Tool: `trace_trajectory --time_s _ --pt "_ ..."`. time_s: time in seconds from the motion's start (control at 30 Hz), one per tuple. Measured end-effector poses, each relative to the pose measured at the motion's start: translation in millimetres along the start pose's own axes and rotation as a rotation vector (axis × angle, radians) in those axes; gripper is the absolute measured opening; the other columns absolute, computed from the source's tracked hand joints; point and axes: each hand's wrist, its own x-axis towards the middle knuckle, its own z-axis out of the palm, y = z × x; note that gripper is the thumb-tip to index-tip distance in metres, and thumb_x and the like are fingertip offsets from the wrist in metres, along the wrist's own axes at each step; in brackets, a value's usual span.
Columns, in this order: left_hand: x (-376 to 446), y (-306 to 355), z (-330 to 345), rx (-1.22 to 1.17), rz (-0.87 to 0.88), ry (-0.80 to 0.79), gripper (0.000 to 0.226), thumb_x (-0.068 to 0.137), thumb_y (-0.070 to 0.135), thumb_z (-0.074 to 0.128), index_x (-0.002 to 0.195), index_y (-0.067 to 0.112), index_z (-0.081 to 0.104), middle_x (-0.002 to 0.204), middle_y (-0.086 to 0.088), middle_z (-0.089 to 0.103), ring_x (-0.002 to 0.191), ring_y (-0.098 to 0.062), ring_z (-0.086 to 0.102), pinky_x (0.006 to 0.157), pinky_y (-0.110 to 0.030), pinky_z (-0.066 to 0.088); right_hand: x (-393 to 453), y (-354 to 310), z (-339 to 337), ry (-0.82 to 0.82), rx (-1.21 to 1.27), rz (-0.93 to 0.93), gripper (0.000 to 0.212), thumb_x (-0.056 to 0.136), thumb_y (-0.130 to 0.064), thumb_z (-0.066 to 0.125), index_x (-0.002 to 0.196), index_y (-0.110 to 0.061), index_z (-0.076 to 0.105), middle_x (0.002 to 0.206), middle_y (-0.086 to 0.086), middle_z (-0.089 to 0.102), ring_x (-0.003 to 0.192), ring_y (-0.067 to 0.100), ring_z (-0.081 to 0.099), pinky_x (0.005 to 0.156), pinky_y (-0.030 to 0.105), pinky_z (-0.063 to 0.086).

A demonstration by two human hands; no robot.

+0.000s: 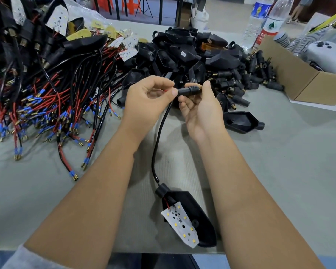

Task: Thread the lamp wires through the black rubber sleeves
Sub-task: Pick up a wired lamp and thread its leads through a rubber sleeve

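Together gripped: sleeve [189,90] in right hand [200,111], wire [159,136] pinched (red tip showing) by left hand [145,101].

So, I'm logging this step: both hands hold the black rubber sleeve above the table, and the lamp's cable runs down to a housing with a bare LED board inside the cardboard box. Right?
Not quite. The head view shows both hands, left hand and right hand, on the black rubber sleeve, and the cable running down to the housing with its LED board, but that housing lies on the table near the person, not in the cardboard box.
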Motion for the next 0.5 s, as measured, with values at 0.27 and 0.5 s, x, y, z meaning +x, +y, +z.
trace_trajectory --time_s 0.27,0.5 --pt "1.6 -1.2 -0.4 0.034 -0.017 0.028 0.009 0.089 0.007 0.066 0.093 0.013 0.071 0.083 0.009 0.069 0.073 0.006 0.062 0.073 -0.011 0.046 1.3 -0.7 -2.0 0.031 0.071 0.021 0.045 0.107 -0.035 0.037 0.085 -0.006 0.063 0.059 0.002 0.066 0.049 0.011 0.059 0.047 0.018 0.048" --pt "0.5 -1.8 -1.7 0.067 0.015 -0.008 0.01 0.085 0.003 0.07 0.092 0.01 0.072 0.082 0.004 0.069 0.073 0.004 0.062 0.072 -0.012 0.046 2.4 -0.2 -4.0 0.047 0.045 0.014 0.043 0.106 -0.036 0.038 0.087 -0.007 0.063 0.059 0.002 0.064 0.048 0.01 0.059 0.049 0.019 0.049"
